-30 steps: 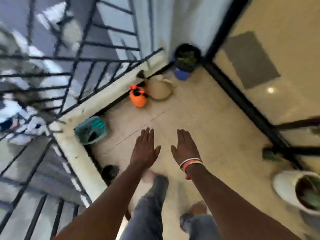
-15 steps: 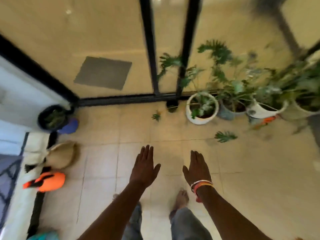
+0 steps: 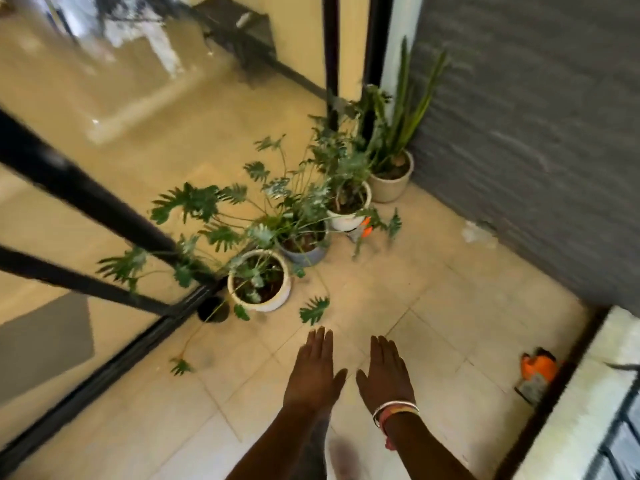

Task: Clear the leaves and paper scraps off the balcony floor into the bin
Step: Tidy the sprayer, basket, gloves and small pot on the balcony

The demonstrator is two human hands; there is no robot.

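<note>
Hands are empty. Left hand [image 3: 313, 370] and right hand [image 3: 386, 374] are held out flat, palms down, fingers together, above the balcony floor [image 3: 433, 306], holding nothing.

Landmark: white pot [image 3: 259, 280] standing at the glass door frame [image 3: 104, 216]. One green leaf [image 3: 314, 309] lies on the tiles just beside the white pot, between it and the left hand. A second, smaller leaf [image 3: 180, 366] lies on the floor nearer the camera than the white pot, close to the door track; a thin stem appears to lead to it, so whether it is loose cannot be told. A pale scrap [image 3: 479, 233], possibly paper, lies well beyond the white pot, against the grey wall [image 3: 536, 133]. No bin is in view.

Judgement: the step in hand is locating debris; nothing is collected yet. The next move calls for stooping to the leaf beside the white pot, pinching it up, and then finding the bin.
</note>
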